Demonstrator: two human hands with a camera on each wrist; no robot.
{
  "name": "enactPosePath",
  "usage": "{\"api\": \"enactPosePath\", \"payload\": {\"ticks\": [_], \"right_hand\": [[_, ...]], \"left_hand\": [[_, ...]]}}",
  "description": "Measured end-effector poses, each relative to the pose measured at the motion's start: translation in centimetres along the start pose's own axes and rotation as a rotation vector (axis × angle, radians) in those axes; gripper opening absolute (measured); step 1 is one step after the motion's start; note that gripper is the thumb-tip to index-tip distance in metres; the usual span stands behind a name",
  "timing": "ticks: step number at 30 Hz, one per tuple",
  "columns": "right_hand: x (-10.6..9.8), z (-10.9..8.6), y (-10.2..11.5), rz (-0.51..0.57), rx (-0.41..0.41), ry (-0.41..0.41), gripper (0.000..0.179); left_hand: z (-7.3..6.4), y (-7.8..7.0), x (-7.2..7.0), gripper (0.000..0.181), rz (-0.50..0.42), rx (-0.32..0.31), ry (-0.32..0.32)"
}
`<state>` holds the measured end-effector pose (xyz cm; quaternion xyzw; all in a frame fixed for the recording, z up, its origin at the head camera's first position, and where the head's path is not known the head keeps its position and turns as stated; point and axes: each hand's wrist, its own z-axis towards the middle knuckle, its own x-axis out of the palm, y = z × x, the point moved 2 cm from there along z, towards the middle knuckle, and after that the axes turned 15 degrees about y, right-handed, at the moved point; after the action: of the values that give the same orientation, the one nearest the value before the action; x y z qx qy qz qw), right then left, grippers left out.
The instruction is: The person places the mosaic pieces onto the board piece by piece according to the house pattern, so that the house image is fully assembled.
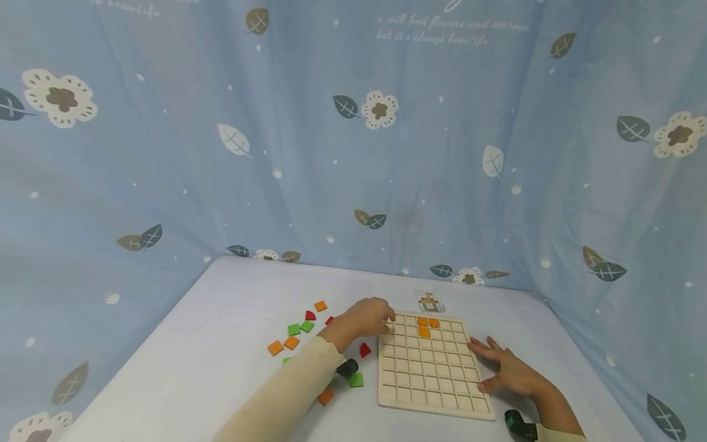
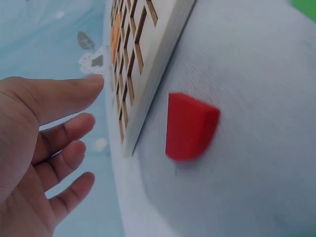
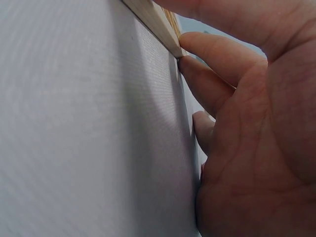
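Observation:
A pale wooden grid board [image 1: 403, 382] lies on the white table. Two rounded orange pieces [image 1: 422, 321] and an orange square [image 1: 424, 332] sit in its cells near the far side. My left hand [image 1: 367, 317] is over the board's far left corner, fingers loosely bent; in the left wrist view nothing shows between thumb and fingers. A red quarter-round piece [image 2: 190, 128] lies on the cloth beside the board's left edge. Along the right edge, my right hand [image 1: 510, 370] has its fingers spread, and fingertips [image 3: 190, 42] touch the board's side in the right wrist view.
Loose orange squares [image 1: 275, 348], green squares [image 1: 294, 329] and red pieces [image 1: 310, 315] are scattered left of the board, some partly behind the left sleeve [image 1: 287, 393]. Beyond the board's far edge lies a small picture card [image 1: 429, 301]. A blue patterned curtain [image 1: 309, 184] hangs behind the table.

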<state>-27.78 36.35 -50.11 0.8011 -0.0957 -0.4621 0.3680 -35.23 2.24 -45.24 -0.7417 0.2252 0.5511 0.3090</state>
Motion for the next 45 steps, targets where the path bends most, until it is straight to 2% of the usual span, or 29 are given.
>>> {"api": "enactPosePath", "payload": {"ticks": [5,12,16,21,25,32,39,42,45], "right_hand": [[0.0,0.1,0.2,0.015,-0.004,0.004,0.099],[-0.1,0.0,0.2,0.014,-0.01,0.014,0.098],[-0.1,-0.1,0.2,0.017,-0.013,0.013,0.098],[0.0,-0.2,0.2,0.029,-0.016,0.012,0.098],[-0.1,-0.1,0.0,0.031,-0.017,0.014,0.098],[-0.1,0.1,-0.1,0.031,-0.001,0.002,0.098],[0.0,0.0,0.1,0.033,-0.003,-0.006,0.1],[0.0,0.1,0.1,0.03,0.005,-0.01,0.1],[0.0,0.0,0.1,0.033,-0.003,-0.003,0.1]], "left_hand": [[-1.4,0.5,0.3,0.02,0.004,-0.023,-0.004],[-3.1,1.1,0.9,0.018,-0.062,-0.123,0.096],[-3.7,1.1,1.3,0.024,-0.056,-0.158,0.11],[-4.2,1.1,1.8,0.028,-0.099,-0.196,0.128],[-4.4,1.0,2.0,0.026,-0.101,-0.191,0.132],[-4.4,0.9,1.7,0.011,-0.101,-0.142,0.138],[-4.2,1.0,1.8,0.027,-0.126,-0.087,0.149],[-4.2,1.0,1.8,0.033,-0.148,-0.111,0.148],[-4.4,1.1,1.7,0.034,-0.168,-0.163,0.137]]}}
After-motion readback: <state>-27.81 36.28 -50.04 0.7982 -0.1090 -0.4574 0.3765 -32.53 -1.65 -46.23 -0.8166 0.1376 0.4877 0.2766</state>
